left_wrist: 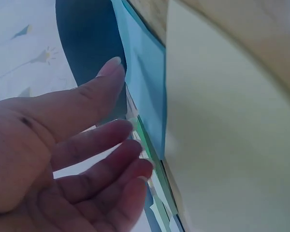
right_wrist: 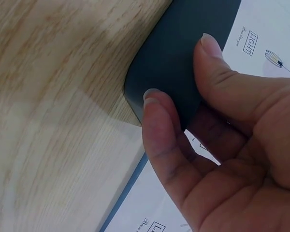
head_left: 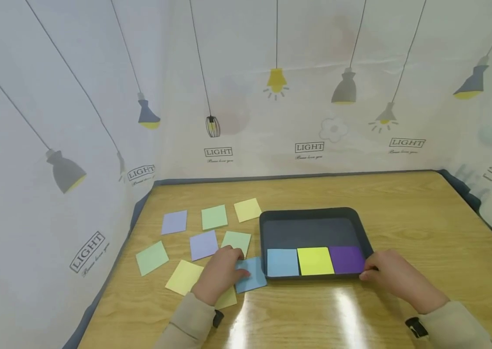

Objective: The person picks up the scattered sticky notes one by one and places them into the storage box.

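A black tray (head_left: 311,232) lies on the table with a blue sticky note (head_left: 282,262), a bright yellow note (head_left: 316,261) and a purple note (head_left: 347,260) side by side along its near wall. My right hand (head_left: 391,278) pinches the tray's near right corner between thumb and fingers, seen closer in the right wrist view on the dark corner (right_wrist: 183,53). Just left of the tray, my left hand (head_left: 221,274) hovers at a loose blue sticky note (head_left: 254,278). Its thumb and fingers are apart, with nothing between them in the left wrist view; the blue note (left_wrist: 147,82) is beyond the fingertips.
Left of the tray several loose notes lie spread: lilac (head_left: 174,222), green (head_left: 214,217), pale yellow (head_left: 247,210), another green (head_left: 152,258) and another yellow (head_left: 183,277). A printed cloth (head_left: 250,160) stands up around the wooden table (head_left: 411,218).
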The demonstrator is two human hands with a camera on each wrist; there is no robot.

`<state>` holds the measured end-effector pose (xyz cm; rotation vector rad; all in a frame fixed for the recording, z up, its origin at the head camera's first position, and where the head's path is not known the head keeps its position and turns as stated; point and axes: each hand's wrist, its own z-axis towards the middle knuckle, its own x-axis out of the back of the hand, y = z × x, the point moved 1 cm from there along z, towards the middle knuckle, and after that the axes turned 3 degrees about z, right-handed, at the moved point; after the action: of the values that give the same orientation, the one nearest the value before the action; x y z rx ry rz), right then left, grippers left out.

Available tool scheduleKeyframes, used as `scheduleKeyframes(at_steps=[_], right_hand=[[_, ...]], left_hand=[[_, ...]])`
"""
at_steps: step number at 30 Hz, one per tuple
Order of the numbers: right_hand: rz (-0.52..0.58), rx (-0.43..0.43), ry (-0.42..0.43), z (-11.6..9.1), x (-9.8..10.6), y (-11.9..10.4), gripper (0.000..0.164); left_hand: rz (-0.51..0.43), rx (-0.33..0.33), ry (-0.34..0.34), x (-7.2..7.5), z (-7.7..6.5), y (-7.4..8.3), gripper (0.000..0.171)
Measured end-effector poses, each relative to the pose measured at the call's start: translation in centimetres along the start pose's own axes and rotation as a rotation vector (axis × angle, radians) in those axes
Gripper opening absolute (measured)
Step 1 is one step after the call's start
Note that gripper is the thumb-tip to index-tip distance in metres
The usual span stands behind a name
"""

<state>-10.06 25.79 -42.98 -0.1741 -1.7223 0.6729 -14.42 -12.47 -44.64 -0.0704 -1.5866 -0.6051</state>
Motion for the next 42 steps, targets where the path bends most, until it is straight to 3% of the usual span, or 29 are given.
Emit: scheduleKeyframes(at_steps=[6,12,21,34,42], right_hand=[[-0.028,0.036,0.02,0.14,0.12,-0.21,0.019],[-0.067,0.038,0.03,0.3,0.28,-0.21,0.021],[-0.036,0.018,0.008,0.03,0.27,-0.39,0.023],[-0.015,0.009,0.014,-0.04,0.18,-0.11,0.021],[-0.016,0.014,0.038,-0.27,0.11,-0.15,0.02]], left_hand=[[-0.009,0.048,-0.059,-0.08,0.17,-0.22,0.038],[-0.017,0.04,-0.045,0.01,0.37,-0.25,0.034],[-0.036,0.03,-0.035,-0.13,0.39,-0.42,0.031],[-0.062,0.072,-0.042,-0.59,0.36,-0.66,0.036],[-0.108,0.056,-0.03,0.29,0.08,-0.25,0.034]])
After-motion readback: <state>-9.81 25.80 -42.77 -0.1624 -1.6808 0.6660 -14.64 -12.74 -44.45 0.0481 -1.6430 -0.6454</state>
